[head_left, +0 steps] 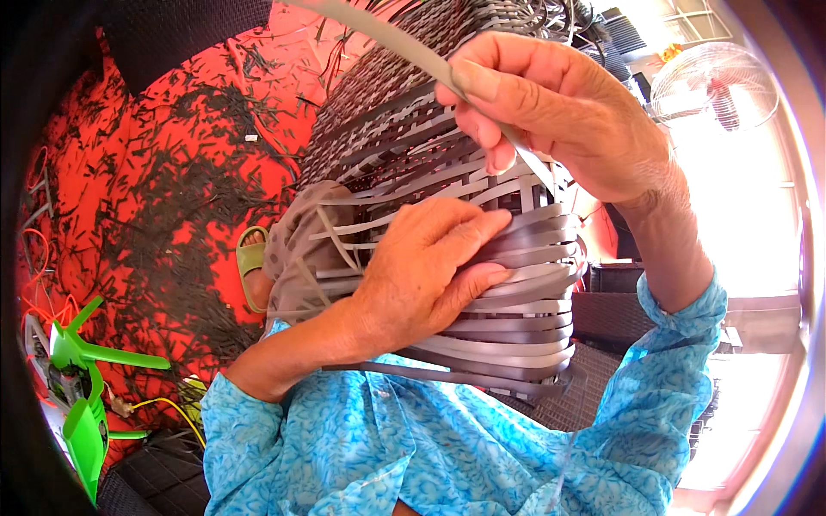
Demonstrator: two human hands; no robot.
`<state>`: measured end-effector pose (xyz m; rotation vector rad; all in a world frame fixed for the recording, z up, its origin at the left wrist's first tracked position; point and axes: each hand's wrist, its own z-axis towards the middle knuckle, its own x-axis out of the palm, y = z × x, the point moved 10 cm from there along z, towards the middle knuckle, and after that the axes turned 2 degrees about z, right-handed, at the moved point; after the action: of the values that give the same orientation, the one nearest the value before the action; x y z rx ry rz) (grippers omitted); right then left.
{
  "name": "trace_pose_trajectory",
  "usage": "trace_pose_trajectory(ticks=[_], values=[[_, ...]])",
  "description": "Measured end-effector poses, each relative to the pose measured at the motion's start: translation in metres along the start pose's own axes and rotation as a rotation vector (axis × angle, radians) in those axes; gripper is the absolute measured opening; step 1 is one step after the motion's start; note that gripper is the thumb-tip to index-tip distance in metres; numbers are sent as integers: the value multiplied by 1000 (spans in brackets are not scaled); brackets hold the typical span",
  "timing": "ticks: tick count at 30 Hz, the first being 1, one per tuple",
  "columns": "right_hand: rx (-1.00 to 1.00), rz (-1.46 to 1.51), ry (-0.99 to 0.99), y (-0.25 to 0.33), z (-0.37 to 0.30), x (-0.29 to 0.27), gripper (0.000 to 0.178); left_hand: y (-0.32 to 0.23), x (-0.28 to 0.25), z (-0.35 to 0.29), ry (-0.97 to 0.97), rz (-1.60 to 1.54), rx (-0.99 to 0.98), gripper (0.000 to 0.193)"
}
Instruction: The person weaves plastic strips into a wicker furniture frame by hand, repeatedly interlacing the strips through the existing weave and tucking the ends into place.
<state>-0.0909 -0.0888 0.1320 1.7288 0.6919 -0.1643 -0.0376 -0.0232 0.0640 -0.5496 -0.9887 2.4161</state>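
Observation:
A half-woven wicker piece (525, 258) of flat grey and brown plastic strips lies across my lap, its strips bending round a rounded edge on the right. Raised above it, my right hand (559, 107) pinches a long grey strip (387, 39) between thumb and fingers. One end of that strip runs off past the top of the view; the other drops toward the weave. My left hand (422, 267) rests on the strips, with its index finger and thumb stretched out and apart. Its other fingers are partly hidden. Loose strip ends (331, 232) stick out left of it.
Dark strip offcuts (189, 224) litter the red floor (155, 125) on the left. A green-legged object (86, 361) with a yellow cord stands at lower left. A fan (714, 86) is at upper right. More dark wicker pieces (611, 318) are beyond my right arm.

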Motion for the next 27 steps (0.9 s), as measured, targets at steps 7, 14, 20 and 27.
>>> trace_pose_trajectory(ticks=[7,14,20,27], values=[[135,-64,6,10,7,1,36,0,12,-14,-22,-169,-32,36],[220,-571,60,4,-16,-12,21,32,20,-19,-56,-457,-254,14],[339,-647,-62,20,-60,-48,19,57,38,-23,-50,-663,-464,17],[101,-25,-248,29,-82,-81,22,64,50,-26,-16,-763,-576,21]])
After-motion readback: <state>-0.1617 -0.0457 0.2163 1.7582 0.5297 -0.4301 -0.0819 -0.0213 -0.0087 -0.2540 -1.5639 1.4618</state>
